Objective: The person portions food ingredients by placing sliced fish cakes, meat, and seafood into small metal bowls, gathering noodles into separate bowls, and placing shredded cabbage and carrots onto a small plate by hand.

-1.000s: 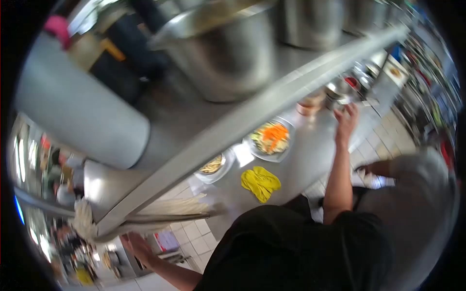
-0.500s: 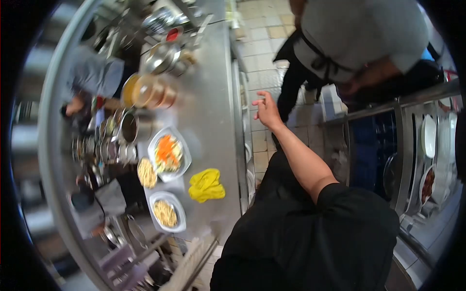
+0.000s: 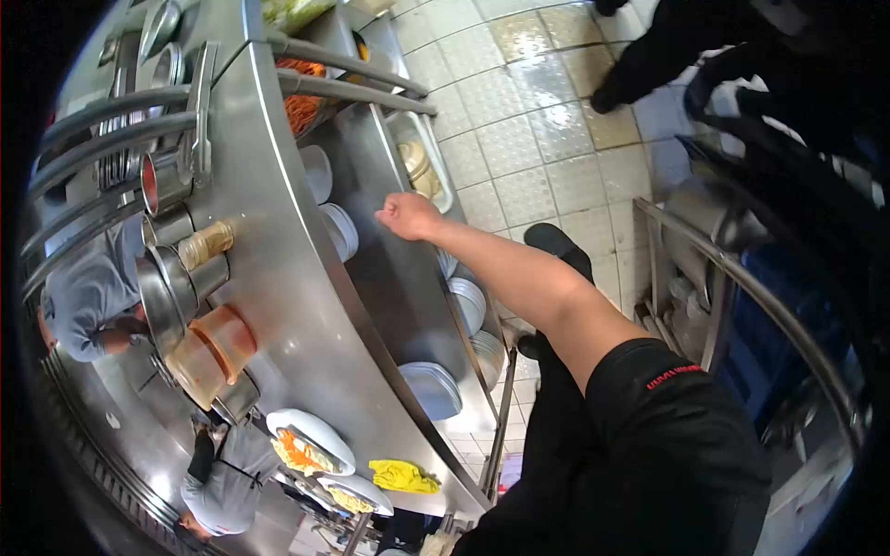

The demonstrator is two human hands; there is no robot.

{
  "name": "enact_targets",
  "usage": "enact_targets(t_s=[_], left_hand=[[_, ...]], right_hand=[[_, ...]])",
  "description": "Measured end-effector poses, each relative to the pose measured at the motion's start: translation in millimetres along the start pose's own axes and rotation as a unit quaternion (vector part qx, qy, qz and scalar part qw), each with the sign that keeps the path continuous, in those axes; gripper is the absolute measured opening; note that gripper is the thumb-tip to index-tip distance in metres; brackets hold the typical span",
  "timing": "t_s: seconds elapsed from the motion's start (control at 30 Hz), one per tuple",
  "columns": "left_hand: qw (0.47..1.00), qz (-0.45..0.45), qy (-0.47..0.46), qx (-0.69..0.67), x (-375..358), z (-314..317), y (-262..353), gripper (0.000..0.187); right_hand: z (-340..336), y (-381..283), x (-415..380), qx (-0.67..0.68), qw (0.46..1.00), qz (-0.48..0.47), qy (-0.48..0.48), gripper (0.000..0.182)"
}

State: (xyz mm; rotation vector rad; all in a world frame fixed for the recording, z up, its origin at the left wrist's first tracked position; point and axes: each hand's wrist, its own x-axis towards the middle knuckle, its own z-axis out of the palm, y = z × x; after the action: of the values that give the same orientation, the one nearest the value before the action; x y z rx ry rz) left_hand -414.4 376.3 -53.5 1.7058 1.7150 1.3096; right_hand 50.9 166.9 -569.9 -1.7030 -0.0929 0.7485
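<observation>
My right hand (image 3: pixel 408 216) is closed in a loose fist at the end of my outstretched bare forearm, with nothing showing in it. In this view it overlaps the lower shelf (image 3: pixel 380 306) of a steel counter. Close to it on one side is a white tub (image 3: pixel 449 193) holding pale round pieces. Stacked white plates (image 3: pixel 339 232) sit on the shelf to its other side. My left hand is out of view.
On the steel counter (image 3: pixel 306 324) are a white plate of shredded food (image 3: pixel 338 448), a yellow cloth (image 3: pixel 403 476), orange-stained tubs (image 3: pixel 227 343) and metal pots. Co-workers stand beyond it, and another person's dark legs (image 3: pixel 640 69) at upper right. A metal rail (image 3: pixel 769 296) runs along my right.
My view has swung along the counter, bringing the lower shelf into sight. My right hand went from spread fingers to a fist. The co-worker in grey at upper right has left that spot.
</observation>
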Motion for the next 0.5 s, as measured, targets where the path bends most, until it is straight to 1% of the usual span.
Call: enact_targets(t_s=[0.03, 0.07, 0.13, 0.17, 0.23, 0.3, 0.37, 0.43, 0.47, 0.5], left_hand=[[1.0, -0.004, 0.013, 0.005, 0, -1, -2, 0.079], [1.0, -0.009, 0.027, 0.01, -1, -5, -3, 0.079], [0.998, -0.025, 0.062, 0.013, -1, -26, -7, 0.08], [0.996, -0.033, 0.084, 0.011, -3, -44, -9, 0.08], [0.989, -0.056, 0.135, -0.004, -15, -93, -16, 0.08], [0.977, -0.093, 0.185, -0.051, -38, -162, -31, 0.081], [0.96, -0.127, 0.221, -0.116, -70, -231, -56, 0.081], [0.944, -0.144, 0.233, -0.186, -95, -282, -79, 0.081], [0.935, -0.142, 0.242, -0.217, -101, -296, -88, 0.082], [0.927, -0.137, 0.251, -0.244, -103, -305, -98, 0.082]], right_hand=[[12, -9, 15, -0.012, 0.999, -0.038, -0.008, 0.035], [21, -17, 30, -0.013, 0.999, -0.042, -0.021, 0.035], [43, -45, 65, -0.065, 0.989, -0.131, -0.018, 0.039], [34, -75, 69, -0.068, 0.989, -0.034, -0.127, 0.043], [48, -88, 69, -0.086, 0.969, -0.097, -0.21, 0.043], [45, -90, 48, -0.114, 0.945, -0.141, -0.272, 0.042], [18, -80, 25, -0.144, 0.933, -0.134, -0.303, 0.042], [-18, -69, 12, -0.162, 0.934, -0.114, -0.299, 0.042], [-38, -65, 9, -0.163, 0.937, -0.101, -0.293, 0.042], [-42, -57, 6, -0.159, 0.94, -0.092, -0.288, 0.042]])
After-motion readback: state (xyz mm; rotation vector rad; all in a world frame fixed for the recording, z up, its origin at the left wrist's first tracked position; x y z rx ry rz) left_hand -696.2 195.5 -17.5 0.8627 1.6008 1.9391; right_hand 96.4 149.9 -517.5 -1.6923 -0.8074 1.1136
